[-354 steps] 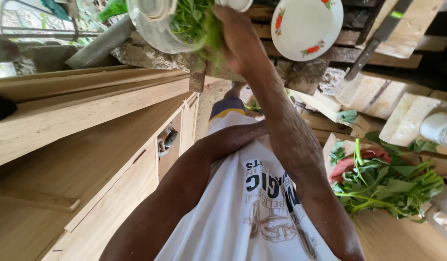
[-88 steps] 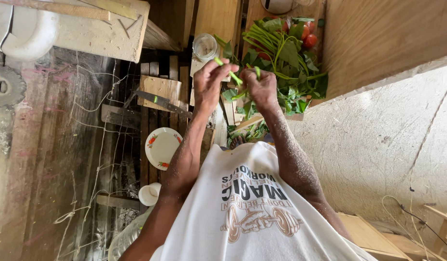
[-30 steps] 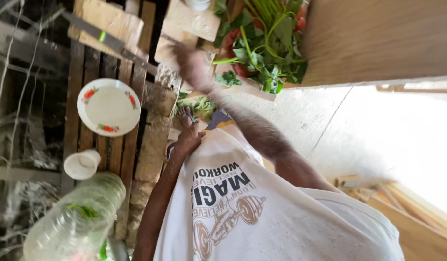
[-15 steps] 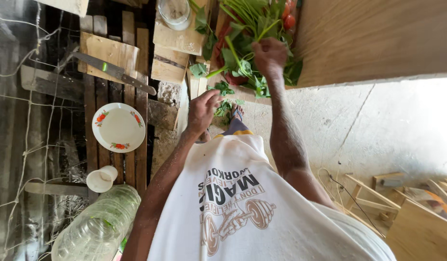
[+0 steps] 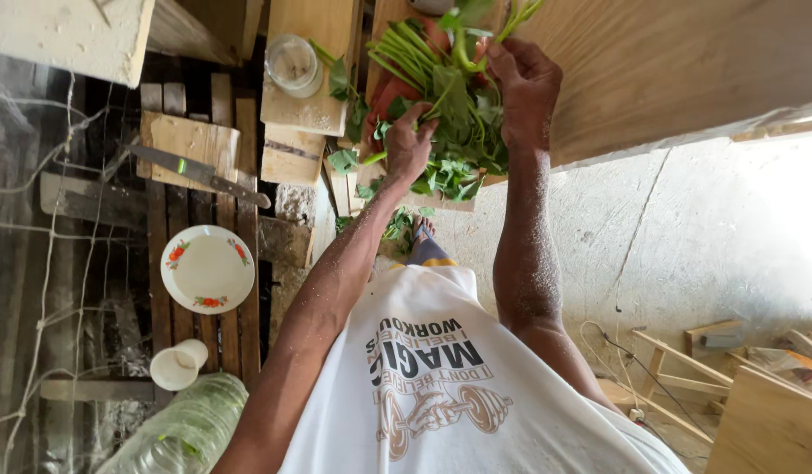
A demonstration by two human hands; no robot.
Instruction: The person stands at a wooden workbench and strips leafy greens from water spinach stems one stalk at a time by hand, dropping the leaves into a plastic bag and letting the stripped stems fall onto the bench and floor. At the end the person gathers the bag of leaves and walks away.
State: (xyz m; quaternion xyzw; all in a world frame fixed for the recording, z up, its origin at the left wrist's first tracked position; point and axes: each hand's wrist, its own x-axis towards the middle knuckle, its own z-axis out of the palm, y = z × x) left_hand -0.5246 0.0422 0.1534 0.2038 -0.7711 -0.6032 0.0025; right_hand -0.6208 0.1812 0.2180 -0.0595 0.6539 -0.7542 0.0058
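Here both hands sit in the leafy greens (image 5: 450, 114): left hand (image 5: 407, 145) pinching stems, right hand (image 5: 527, 88) curled around stalks.

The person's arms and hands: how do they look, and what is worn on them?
Both arms are bare to the shoulder; no sleeves, gloves, watch or rings show. Fine pale dust or grit speckles the forearms. The left hand and right hand are bare too. A white printed shirt covers the torso.

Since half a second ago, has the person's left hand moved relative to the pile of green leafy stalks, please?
Yes. The left hand has moved up from below the pile of green leafy stalks onto its lower edge, where its fingers grip stems.
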